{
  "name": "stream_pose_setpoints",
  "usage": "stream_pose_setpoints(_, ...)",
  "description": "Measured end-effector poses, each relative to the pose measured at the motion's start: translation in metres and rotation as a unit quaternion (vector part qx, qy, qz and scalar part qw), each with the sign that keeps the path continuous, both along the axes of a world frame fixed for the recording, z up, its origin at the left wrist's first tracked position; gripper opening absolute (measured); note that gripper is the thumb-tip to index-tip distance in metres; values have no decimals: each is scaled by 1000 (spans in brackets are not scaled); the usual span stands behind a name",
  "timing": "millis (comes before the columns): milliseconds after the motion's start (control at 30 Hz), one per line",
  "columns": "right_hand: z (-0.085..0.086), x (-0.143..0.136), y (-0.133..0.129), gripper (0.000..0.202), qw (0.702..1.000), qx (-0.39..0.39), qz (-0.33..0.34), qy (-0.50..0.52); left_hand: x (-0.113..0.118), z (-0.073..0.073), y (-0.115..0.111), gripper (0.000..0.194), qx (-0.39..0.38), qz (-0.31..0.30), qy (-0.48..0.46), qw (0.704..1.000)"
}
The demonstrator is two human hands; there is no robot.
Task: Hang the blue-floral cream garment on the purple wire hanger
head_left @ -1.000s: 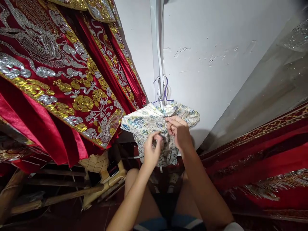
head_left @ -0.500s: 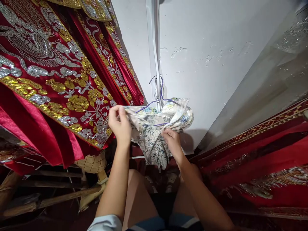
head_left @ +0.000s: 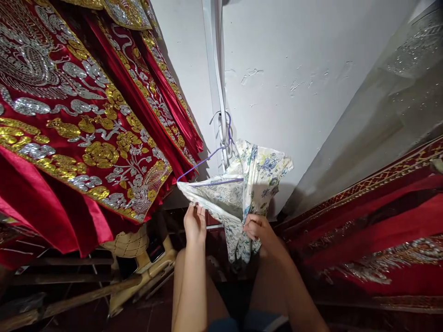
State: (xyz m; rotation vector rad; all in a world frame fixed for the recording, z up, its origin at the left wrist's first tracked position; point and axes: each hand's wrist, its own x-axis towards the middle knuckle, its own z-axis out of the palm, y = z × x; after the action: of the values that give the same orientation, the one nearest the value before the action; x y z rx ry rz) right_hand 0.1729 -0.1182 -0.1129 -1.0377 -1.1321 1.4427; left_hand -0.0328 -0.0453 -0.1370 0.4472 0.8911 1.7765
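Observation:
A white floral blouse (head_left: pixel 265 173) with blue and green print hangs crookedly on a thin purple hanger (head_left: pixel 207 159). The hanger's hook sits at a white strip on the wall. On the right, the blouse's shoulder covers the hanger; on the left, the hanger's arm is bare down to its tip, where the cloth's edge catches. My left hand (head_left: pixel 195 226) pinches the blouse's edge just below that tip. My right hand (head_left: pixel 256 227) is closed on the front of the blouse, lower down near the middle. The cloth's lower end hangs between my knees.
Red cloth with gold and silver sequins (head_left: pixel 104 154) hangs at the left. More red embroidered fabric (head_left: pixel 380 244) lies along the right. A yellowish chair (head_left: pixel 152 272) and wooden poles (head_left: pixel 90 293) stand lower left. Behind the hanger is a white wall (head_left: pixel 277 55).
My left hand has moved down and right from the blouse's left end. My right hand has lowered slightly. The right shoulder is spread out, and the hanger's left arm is now uncovered.

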Motion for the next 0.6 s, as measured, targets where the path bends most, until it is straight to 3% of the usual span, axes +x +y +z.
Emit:
stream_pose_setpoints(100, 3, 18, -6, 17, 993, -7, 86, -86, 12, -6, -14, 12, -38, -24, -5, 999)
stream_pose_setpoints(200, -1, 24, -9, 16, 971, -23, 130, -198, 21, 2, -23, 23, -50, -55, 8, 997)
stream_pose_setpoints(267, -8, 23, -5, 20, 973, -15, 88, -213, 27, 15, -31, 30, -31, -80, 19, 996)
stream_pose_setpoints(367, -15, 18, 7, 38, 981, -4, -52, -188, 39, 39, -47, 36, 40, -162, 68, 984)
stream_pose_setpoints(467, -9, 12, 17, 46, 984, -17, -124, -129, 53, 62, -70, 31, 109, -256, 179, 944)
stream_pose_setpoints(533, 1, 7, 18, 48, 994, -52, -85, -54, 61, 74, -85, 23, 150, -289, 290, 900)
stream_pose_setpoints(600, 12, 1, 15, 52, 993, -107, 3, 39, 64, 81, -97, 17, 187, -302, 398, 846)
